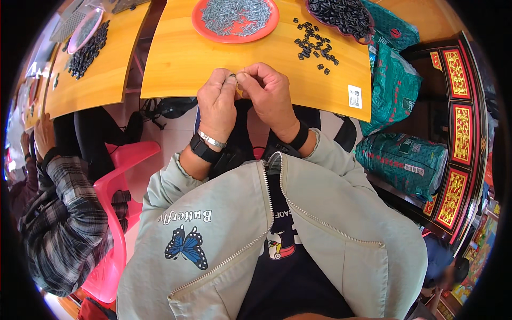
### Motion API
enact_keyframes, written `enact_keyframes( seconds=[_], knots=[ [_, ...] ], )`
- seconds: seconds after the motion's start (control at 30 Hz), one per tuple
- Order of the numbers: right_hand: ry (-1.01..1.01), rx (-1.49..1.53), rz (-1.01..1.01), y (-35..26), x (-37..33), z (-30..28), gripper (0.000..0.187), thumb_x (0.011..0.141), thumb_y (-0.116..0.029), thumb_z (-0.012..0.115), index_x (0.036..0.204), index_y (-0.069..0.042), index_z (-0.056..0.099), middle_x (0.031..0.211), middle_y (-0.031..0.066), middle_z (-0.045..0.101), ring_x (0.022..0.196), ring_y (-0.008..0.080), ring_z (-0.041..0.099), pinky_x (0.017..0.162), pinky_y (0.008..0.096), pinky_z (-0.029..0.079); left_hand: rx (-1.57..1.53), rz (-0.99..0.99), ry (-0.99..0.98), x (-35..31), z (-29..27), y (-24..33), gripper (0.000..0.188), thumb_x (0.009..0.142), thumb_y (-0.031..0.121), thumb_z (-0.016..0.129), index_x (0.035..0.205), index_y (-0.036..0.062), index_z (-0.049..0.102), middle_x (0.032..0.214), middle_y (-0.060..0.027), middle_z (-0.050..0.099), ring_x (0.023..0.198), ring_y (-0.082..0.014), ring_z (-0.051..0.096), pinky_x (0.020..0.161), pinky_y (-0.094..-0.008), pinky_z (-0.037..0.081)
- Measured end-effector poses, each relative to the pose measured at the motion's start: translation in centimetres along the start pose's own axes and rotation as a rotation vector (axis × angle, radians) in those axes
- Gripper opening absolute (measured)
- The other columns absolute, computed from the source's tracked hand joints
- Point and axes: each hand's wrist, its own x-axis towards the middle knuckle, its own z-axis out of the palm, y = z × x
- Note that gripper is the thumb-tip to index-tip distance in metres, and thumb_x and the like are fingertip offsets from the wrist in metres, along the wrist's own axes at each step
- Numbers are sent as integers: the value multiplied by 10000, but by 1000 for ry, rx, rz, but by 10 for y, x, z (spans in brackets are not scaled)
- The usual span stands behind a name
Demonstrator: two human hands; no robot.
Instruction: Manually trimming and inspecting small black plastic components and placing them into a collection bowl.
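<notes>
My left hand (217, 101) is closed above the table's front edge, thumb and forefinger pinching a small black plastic piece (232, 76). Against it, the thumb and forefinger of my right hand (272, 96) are pinched together. Whatever lies between those right fingertips is too small to make out. Beyond my hands is a red plate (198, 25) of slender grey metal pins (234, 18), perhaps nails or screws. Loose black plastic pieces (316, 45) lie scattered to the right of it. More of them fill a bowl (341, 18) at the far right.
The wooden table (170, 64) ends just under my wrists, with a white label (354, 96) near its right corner. Green bags (394, 85) stand beside that corner. On the left, another person (69, 213) sits on a pink chair (114, 250) at a second table (112, 64).
</notes>
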Motion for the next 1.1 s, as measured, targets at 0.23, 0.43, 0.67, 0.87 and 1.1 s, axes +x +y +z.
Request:
enact_keyframes(
  seconds=[0.23,0.43,0.67,0.87,1.1],
  knots=[
    [-28,48,82,-7,-3,-11,167,910,-160,550,949,-18,630,725,-19,592,625,30,514,578,169,432,-172,-93,-41,3,-4,5,120,862,66,476,767,-1,507,633,-16,505,553,-91,475,531,-227,399],
    [-54,-58,114,-9,-3,-21,173,905,-163,556,976,-27,636,749,-16,602,643,30,519,585,173,432,-167,-112,-37,6,-9,6,123,862,72,471,767,1,505,623,-18,489,543,-91,469,519,-226,389],
    [-54,-148,62,-6,-1,-31,165,894,-149,567,955,-14,638,756,-9,608,644,42,526,585,179,435,-182,-104,-64,10,-9,4,132,866,84,477,760,11,508,623,-11,490,541,-91,470,515,-222,378],
    [-205,-506,33,-6,14,-81,163,851,-127,601,920,16,639,763,13,631,666,64,557,608,196,438,-298,-192,-73,12,-15,0,119,882,103,469,794,39,515,618,1,493,546,-91,479,524,-206,367],
    [-15,-960,-128,-32,52,-151,189,796,-171,622,905,-22,667,737,47,651,663,111,593,621,240,454,-336,-211,-107,12,-15,-2,126,887,115,457,803,40,513,628,-7,502,556,-103,485,530,-216,380]
  ],
)
